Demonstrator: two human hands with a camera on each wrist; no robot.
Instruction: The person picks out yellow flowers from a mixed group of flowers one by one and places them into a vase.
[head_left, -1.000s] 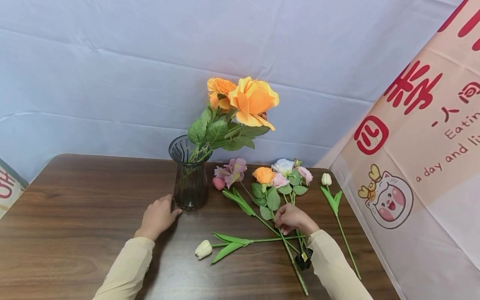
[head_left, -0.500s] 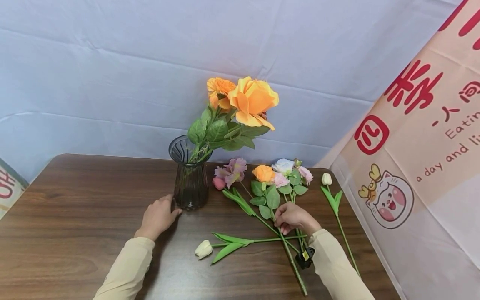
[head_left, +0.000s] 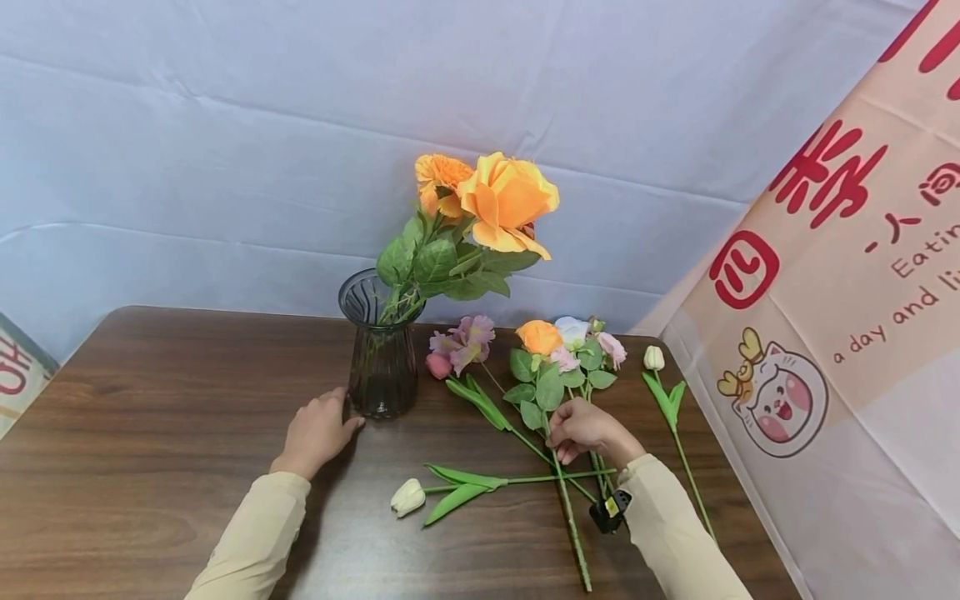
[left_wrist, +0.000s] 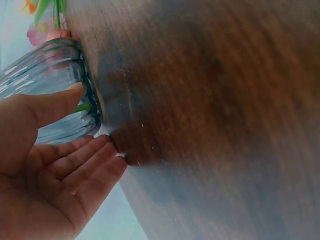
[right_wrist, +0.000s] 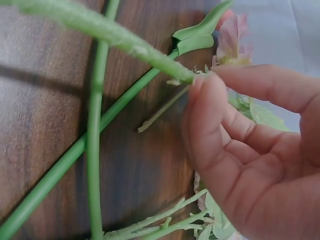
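Observation:
A dark, ribbed glass vase stands near the table's back edge, holding large orange flowers that lean right. Beside its base rests my left hand, thumb and fairly straight fingers touching the glass; the left wrist view shows the thumb across the vase's lower part. My right hand pinches the stem of a smaller orange rose between thumb and forefinger. In the right wrist view this stem rises over the other green stems. Its head still lies among the pale blooms.
A white tulip lies sideways in front, its stem crossing that of a pink tulip. Behind are a purple flower, pink and white roses, and another white tulip at right. A cloth backdrop hangs behind the table.
The orange rose has shifted slightly right at its head, and its stem's lower end has swung left, with my right hand pinching it. My left hand and the vase have stayed put.

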